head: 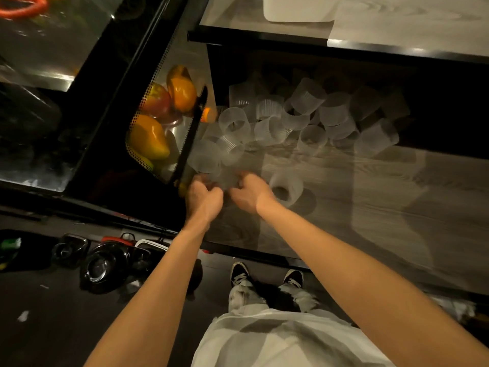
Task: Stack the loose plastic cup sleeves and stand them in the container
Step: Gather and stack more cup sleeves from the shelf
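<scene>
On my feed both hands meet at the near left corner of the grey wood-grain counter (357,207). The left hand (202,197) and the right hand (250,194) each have their fingers curled onto the same translucent ribbed plastic cup sleeve (222,180), which sits between them and is smeared by motion blur, so I cannot tell whether it is one sleeve or several nested. Just right of the right hand a short stack of sleeves (285,188) stands upright on the counter. Farther back, a pile of loose sleeves (304,115) lies scattered, some upright and some tipped, running into the shadow under the upper shelf (397,22). A perforated metal basket (140,144) holding orange and yellow peppers (148,139) sits just left of the counter's edge.
</scene>
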A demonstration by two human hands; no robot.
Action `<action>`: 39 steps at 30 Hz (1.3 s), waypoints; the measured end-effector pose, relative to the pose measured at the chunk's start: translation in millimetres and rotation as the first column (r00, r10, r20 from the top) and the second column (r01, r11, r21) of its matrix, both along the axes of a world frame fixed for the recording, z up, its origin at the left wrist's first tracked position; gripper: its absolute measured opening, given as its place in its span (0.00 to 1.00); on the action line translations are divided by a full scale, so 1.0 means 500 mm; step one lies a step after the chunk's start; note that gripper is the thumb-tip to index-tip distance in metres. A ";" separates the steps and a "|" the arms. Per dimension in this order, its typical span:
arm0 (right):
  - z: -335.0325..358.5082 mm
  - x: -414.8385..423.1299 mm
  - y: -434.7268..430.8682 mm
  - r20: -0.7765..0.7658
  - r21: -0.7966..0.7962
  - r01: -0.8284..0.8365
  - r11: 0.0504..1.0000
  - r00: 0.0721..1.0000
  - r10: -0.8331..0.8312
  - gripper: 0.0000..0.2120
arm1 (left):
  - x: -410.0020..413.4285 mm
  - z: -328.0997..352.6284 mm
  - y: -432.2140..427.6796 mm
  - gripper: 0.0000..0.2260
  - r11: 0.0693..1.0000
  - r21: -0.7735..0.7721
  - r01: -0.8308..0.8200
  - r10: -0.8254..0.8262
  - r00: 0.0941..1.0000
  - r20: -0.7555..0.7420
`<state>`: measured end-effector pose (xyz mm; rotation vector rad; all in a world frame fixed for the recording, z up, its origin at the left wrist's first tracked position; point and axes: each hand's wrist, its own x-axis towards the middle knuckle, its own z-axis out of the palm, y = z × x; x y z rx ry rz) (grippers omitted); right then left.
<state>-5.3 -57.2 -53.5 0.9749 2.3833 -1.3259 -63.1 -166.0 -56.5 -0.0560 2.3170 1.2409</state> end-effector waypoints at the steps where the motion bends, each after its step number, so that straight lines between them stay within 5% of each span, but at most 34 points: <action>1: 0.015 0.002 0.008 -0.040 0.083 0.032 0.996 0.999 -0.028 0.20 | -0.004 0.008 0.009 0.13 0.998 0.062 -0.020 0.021 1.000 -0.009; 6: 0.108 0.035 0.107 -0.170 0.278 0.155 0.948 0.979 -0.110 0.07 | -0.007 0.047 0.067 0.07 0.956 0.281 0.087 -0.084 0.996 -0.023; 9: 0.122 0.077 0.166 -0.141 0.190 0.193 0.962 0.976 -0.168 0.04 | 0.012 0.059 0.110 0.08 0.927 0.336 0.168 -0.171 0.985 -0.021; 17: 0.098 0.157 0.215 -0.072 0.056 0.242 0.969 0.969 -0.238 0.05 | 0.056 0.030 0.158 0.10 0.889 0.307 0.338 -0.347 0.937 -0.027; 22: 0.082 0.159 0.221 -0.092 0.141 0.270 0.952 0.961 -0.259 0.05 | 0.053 0.022 0.160 0.13 0.877 0.281 0.390 -0.381 0.920 -0.088; 25: 0.088 0.153 0.223 0.035 0.266 0.096 0.959 0.993 -0.110 0.04 | 0.051 0.018 0.160 0.09 0.887 0.235 0.398 -0.393 0.917 -0.070; 27: 0.089 0.144 0.217 0.118 0.421 -0.030 0.906 0.993 -0.022 0.10 | 0.047 0.015 0.154 0.10 0.921 0.164 0.353 -0.342 0.935 -0.089; 30: 0.098 0.111 0.200 0.016 0.545 -0.040 0.837 0.999 0.037 0.07 | 0.030 0.007 0.136 0.10 0.984 0.123 0.128 -0.117 0.989 -0.096; 33: 0.102 0.059 0.172 -0.038 0.468 -0.131 0.874 0.985 0.168 0.05 | -0.002 -0.016 0.107 0.16 0.994 0.085 -0.065 0.066 0.998 -0.005; 39: 0.083 -0.061 0.080 -0.007 0.261 -0.385 0.885 0.916 0.401 0.27 | -0.032 -0.044 0.066 0.27 0.984 0.002 -0.180 0.179 0.979 0.100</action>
